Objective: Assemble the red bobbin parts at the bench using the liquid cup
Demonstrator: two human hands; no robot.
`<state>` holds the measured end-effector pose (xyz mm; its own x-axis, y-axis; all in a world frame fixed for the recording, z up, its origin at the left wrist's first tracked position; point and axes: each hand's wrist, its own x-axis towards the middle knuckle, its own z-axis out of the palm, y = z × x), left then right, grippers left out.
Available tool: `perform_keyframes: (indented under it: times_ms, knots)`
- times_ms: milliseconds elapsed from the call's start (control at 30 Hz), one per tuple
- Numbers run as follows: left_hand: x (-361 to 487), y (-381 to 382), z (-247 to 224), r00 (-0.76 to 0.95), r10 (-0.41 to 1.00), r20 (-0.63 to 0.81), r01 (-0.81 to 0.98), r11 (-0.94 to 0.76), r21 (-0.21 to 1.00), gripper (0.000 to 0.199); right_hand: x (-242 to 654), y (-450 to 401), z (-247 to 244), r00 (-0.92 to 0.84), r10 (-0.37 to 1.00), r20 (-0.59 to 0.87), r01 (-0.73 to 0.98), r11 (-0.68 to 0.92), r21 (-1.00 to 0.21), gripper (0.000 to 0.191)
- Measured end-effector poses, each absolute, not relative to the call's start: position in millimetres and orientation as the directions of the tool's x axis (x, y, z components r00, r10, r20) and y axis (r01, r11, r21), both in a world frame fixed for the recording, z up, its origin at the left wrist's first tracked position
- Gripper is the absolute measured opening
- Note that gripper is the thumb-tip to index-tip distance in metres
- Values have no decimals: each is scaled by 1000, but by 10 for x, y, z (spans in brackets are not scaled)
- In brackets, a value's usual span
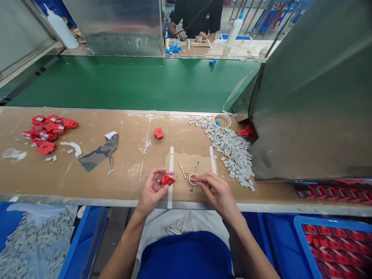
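Between the thumb and fingers of my left hand (pixel 153 188) is a red plastic part (pixel 167 179), held just above the left tape strip (pixel 170 193). The fingertips of my right hand (pixel 213 188) are pinched at the right edge of a small round dish (pixel 193 178), on a thin stick whose tip lies inside it. A short wooden stick (pixel 182 170) rests on the cardboard piece (pixel 190 161) beside the dish. Another red part (pixel 159 133) sits farther back on the bench.
Grey pieces (pixel 232 149) are heaped at right by a tape roll (pixel 222 121). Red parts (pixel 48 130) and a camouflage cloth (pixel 100 153) lie left. Beyond the green belt (pixel 130 81), a person (pixel 197 17) works. A metal panel (pixel 316 97) stands right; a blue tray (pixel 299 232) is below.
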<state>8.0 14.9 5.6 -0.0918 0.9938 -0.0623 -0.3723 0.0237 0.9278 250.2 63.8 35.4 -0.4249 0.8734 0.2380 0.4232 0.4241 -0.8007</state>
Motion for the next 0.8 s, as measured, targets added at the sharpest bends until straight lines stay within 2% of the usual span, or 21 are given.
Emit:
perform_keyframes:
  times_ms: [167, 400, 500, 567, 700, 800]
  knots:
    - [102, 125, 59, -46, 994, -98, -368, 74, 927, 35, 2433, 668, 309, -374, 864, 338, 409, 480, -776, 16]
    - [161, 135, 41, 40, 999, 32, -333, -17, 943, 24, 2392, 663, 231, -229, 874, 428, 376, 485, -789, 11]
    - [148, 131, 15, 62, 998, 12, -312, 8, 950, 36, 2402, 603, 177, -133, 925, 355, 321, 380, -868, 10]
    - [136, 132, 3, 62, 998, 18, -280, 0, 960, 40, 2414, 572, 135, -34, 968, 247, 241, 248, -938, 13]
    - [136, 142, -1, 31, 997, 73, -194, -65, 979, 26, 2417, 524, 116, 90, 996, 10, 26, 8, -1000, 27]
    - [151, 138, 1, 74, 995, 60, -159, -47, 986, 25, 2393, 449, 213, 106, 994, -25, -49, -20, -999, 27]
